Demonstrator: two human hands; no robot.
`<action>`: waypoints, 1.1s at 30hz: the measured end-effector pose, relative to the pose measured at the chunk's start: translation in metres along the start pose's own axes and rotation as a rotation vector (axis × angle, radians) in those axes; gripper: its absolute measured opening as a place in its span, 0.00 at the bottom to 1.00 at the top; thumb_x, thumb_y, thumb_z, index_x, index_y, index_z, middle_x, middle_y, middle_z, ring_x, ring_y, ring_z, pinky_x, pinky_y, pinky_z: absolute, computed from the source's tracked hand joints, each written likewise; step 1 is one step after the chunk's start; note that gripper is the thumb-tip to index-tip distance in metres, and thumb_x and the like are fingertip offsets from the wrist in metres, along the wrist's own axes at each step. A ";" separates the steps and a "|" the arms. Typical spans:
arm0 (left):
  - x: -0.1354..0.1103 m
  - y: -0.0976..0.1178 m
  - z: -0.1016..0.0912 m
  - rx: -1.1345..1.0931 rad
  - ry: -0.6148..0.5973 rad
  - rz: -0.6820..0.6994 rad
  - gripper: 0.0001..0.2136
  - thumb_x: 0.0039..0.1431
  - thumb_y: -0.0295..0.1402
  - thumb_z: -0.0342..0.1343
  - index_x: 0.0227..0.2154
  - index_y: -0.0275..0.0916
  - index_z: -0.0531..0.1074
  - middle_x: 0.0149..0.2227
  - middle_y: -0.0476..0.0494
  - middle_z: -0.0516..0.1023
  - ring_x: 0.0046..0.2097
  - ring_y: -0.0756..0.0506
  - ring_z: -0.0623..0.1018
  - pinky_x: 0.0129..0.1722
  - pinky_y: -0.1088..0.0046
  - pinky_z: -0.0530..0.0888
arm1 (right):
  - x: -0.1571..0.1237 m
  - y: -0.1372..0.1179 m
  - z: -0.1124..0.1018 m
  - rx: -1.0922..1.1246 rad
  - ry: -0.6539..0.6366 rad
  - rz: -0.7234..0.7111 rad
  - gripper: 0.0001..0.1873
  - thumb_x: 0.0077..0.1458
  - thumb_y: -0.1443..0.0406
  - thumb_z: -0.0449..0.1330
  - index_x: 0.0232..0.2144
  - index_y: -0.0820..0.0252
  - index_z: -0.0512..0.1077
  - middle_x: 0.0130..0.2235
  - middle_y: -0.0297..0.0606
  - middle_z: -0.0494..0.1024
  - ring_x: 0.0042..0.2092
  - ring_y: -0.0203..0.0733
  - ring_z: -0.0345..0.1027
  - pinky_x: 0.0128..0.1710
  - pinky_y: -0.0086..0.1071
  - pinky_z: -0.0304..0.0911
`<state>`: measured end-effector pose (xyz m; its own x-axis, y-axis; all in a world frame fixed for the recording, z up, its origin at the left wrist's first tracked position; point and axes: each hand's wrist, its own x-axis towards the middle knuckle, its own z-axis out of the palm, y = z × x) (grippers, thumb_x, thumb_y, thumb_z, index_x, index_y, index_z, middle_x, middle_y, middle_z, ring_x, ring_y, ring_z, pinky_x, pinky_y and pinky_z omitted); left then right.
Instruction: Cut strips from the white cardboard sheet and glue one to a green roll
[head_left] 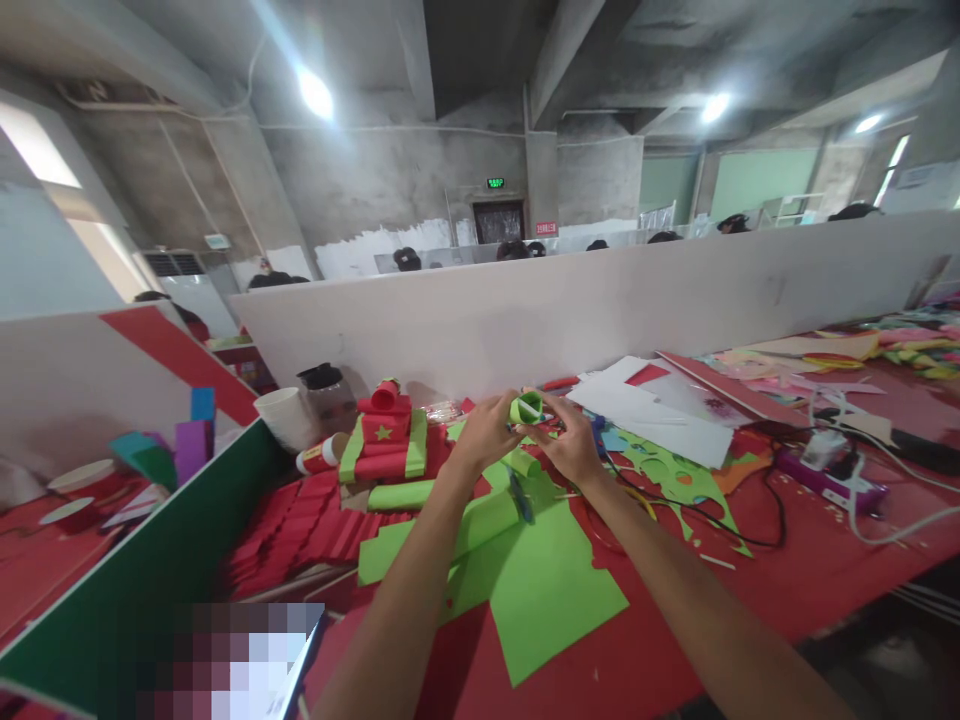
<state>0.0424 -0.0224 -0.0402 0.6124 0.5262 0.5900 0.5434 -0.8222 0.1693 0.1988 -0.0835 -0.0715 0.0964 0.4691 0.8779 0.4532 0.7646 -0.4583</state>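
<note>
Both my hands are raised over the red table (675, 620), holding a small roll of green paper (526, 407) between them. My left hand (484, 432) pinches the roll from the left, fingers curled. My right hand (571, 440) grips it from the right, fingers closed around its end. Below the hands lie green paper sheets (551, 590) and a rolled green tube (401, 494). A red and green paper model with a star (384, 440) stands to the left of my hands.
Stacked red paper folds (300, 520) lie at the left. A white cup (286, 417) and dark jar (324, 390) stand near the partition wall (600, 300). White sheets (660, 410), green scraps (679, 480), black cables and a power strip (829, 470) lie on the right.
</note>
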 end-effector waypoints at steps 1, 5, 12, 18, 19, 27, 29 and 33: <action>0.000 0.001 0.000 -0.020 -0.003 0.004 0.14 0.56 0.33 0.56 0.46 0.39 0.68 0.41 0.39 0.78 0.41 0.40 0.77 0.39 0.66 0.71 | 0.000 -0.001 0.001 0.000 0.005 0.013 0.27 0.53 0.58 0.67 0.55 0.51 0.71 0.50 0.41 0.78 0.48 0.47 0.74 0.51 0.40 0.68; -0.001 0.003 -0.001 -0.185 -0.045 0.021 0.16 0.58 0.35 0.54 0.49 0.39 0.65 0.44 0.39 0.76 0.42 0.40 0.77 0.39 0.66 0.71 | 0.001 -0.001 0.002 0.121 0.033 0.149 0.23 0.51 0.59 0.68 0.49 0.54 0.74 0.47 0.41 0.80 0.46 0.48 0.75 0.48 0.39 0.70; -0.002 0.004 0.000 -0.460 -0.256 -0.113 0.24 0.57 0.44 0.57 0.52 0.36 0.64 0.39 0.42 0.77 0.35 0.44 0.77 0.33 0.69 0.72 | 0.013 0.008 -0.003 0.467 0.091 0.443 0.21 0.51 0.55 0.66 0.46 0.58 0.74 0.46 0.43 0.81 0.48 0.51 0.75 0.45 0.38 0.72; 0.003 0.005 0.001 -0.201 -0.256 -0.133 0.27 0.53 0.49 0.60 0.50 0.36 0.67 0.40 0.37 0.77 0.37 0.39 0.77 0.34 0.66 0.71 | 0.010 0.020 0.003 0.592 0.089 0.669 0.21 0.44 0.56 0.71 0.39 0.60 0.74 0.39 0.42 0.82 0.41 0.48 0.77 0.40 0.37 0.73; 0.003 0.005 0.001 -0.160 -0.249 -0.129 0.28 0.53 0.50 0.60 0.51 0.36 0.67 0.41 0.37 0.77 0.39 0.38 0.77 0.35 0.66 0.71 | 0.010 0.020 0.003 0.604 0.094 0.694 0.21 0.44 0.56 0.71 0.38 0.61 0.75 0.38 0.41 0.82 0.40 0.47 0.77 0.40 0.37 0.73; 0.002 0.009 -0.003 -0.337 -0.265 -0.108 0.24 0.62 0.52 0.48 0.49 0.36 0.68 0.40 0.40 0.77 0.38 0.42 0.76 0.35 0.69 0.70 | 0.013 0.019 -0.004 0.674 0.090 0.774 0.20 0.39 0.58 0.74 0.34 0.61 0.76 0.35 0.40 0.82 0.36 0.44 0.77 0.36 0.34 0.74; 0.003 0.010 -0.005 -0.343 -0.253 -0.101 0.23 0.62 0.51 0.48 0.45 0.36 0.70 0.37 0.42 0.77 0.35 0.44 0.75 0.33 0.71 0.69 | 0.013 0.019 -0.005 0.669 0.082 0.781 0.21 0.38 0.58 0.74 0.34 0.62 0.76 0.35 0.39 0.81 0.35 0.43 0.76 0.37 0.34 0.73; 0.005 0.010 -0.008 -0.304 -0.223 -0.088 0.21 0.61 0.51 0.50 0.36 0.36 0.73 0.30 0.47 0.75 0.30 0.48 0.71 0.30 0.74 0.66 | 0.011 0.020 -0.005 0.636 0.101 0.785 0.23 0.36 0.58 0.75 0.35 0.62 0.76 0.37 0.40 0.81 0.37 0.43 0.76 0.38 0.34 0.73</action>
<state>0.0466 -0.0299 -0.0296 0.6992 0.6043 0.3821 0.4251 -0.7811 0.4574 0.2135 -0.0653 -0.0702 0.2516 0.9229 0.2915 -0.3228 0.3640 -0.8737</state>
